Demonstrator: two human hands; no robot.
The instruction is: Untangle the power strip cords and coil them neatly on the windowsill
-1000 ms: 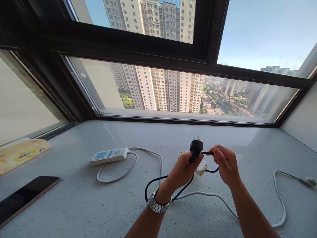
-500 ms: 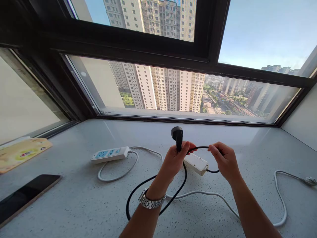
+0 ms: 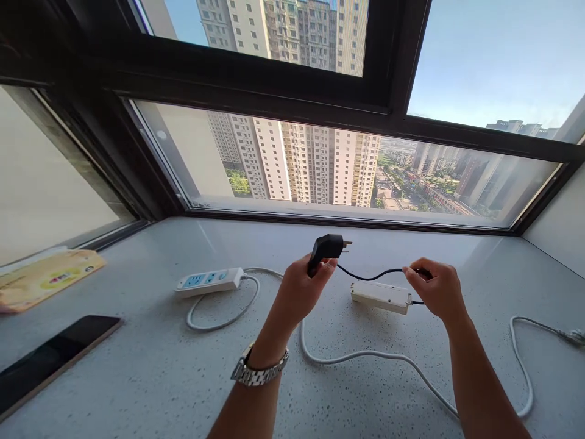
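Note:
My left hand (image 3: 307,283), with a metal watch on its wrist, is closed round a black plug (image 3: 327,251) whose metal prongs point right. From the plug a black cable (image 3: 372,278) runs across to my right hand (image 3: 434,286), which pinches it between thumb and fingers. Between and just below the hands lies a white power strip (image 3: 381,296), its screwed side showing, with a black cord leaving its right end. To the left rests another white power strip (image 3: 210,280) with blue socket faces and a white cord.
A phone (image 3: 59,356) and a yellow packet (image 3: 52,277) lie at the left of the speckled sill (image 3: 150,378). The white cord (image 3: 379,355) snakes right to a plug (image 3: 573,336). A dark window frame (image 3: 292,219) borders the back.
The black plug has turned from upright to pointing right. My hands have moved apart, the black loop below is gone from view, and the strip between them has shifted right.

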